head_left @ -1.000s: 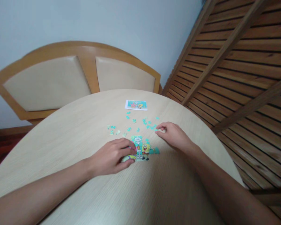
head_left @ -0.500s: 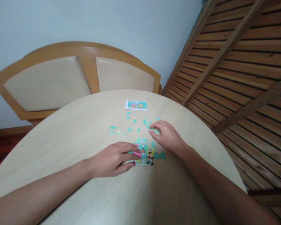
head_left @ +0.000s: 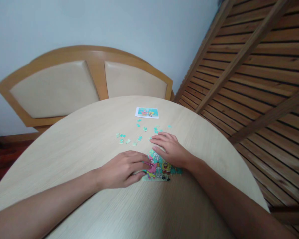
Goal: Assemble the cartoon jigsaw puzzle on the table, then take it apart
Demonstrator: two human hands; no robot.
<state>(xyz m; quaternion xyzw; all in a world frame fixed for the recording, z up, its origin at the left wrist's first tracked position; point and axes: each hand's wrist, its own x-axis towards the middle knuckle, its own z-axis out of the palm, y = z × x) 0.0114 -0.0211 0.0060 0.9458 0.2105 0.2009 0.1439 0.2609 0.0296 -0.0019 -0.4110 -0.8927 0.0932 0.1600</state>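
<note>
A partly joined cartoon jigsaw puzzle (head_left: 159, 169) lies on the table, showing pink, white and yellow characters on a teal ground. My left hand (head_left: 126, 168) rests at its left side, fingers stretched out and fingertips over the pink character. Over the puzzle's upper right part reaches my right hand (head_left: 171, 150), fingers extended and the thumb apart from them. Its fingertips are close to a loose teal piece (head_left: 150, 139); whether they touch it I cannot tell. The hand hides part of the puzzle's right side.
Several loose jigsaw pieces (head_left: 140, 138) lie scattered beyond the puzzle. Farther back sits a small reference picture (head_left: 147, 112) with the same characters. The round wooden table (head_left: 89, 205) borders a padded bench back (head_left: 72, 89) and slatted wooden panels (head_left: 259, 66) at right.
My right hand has moved left and slightly nearer, now over the upper puzzle. The puzzle has shifted a little right and toward me. My left hand has stayed nearly in place.
</note>
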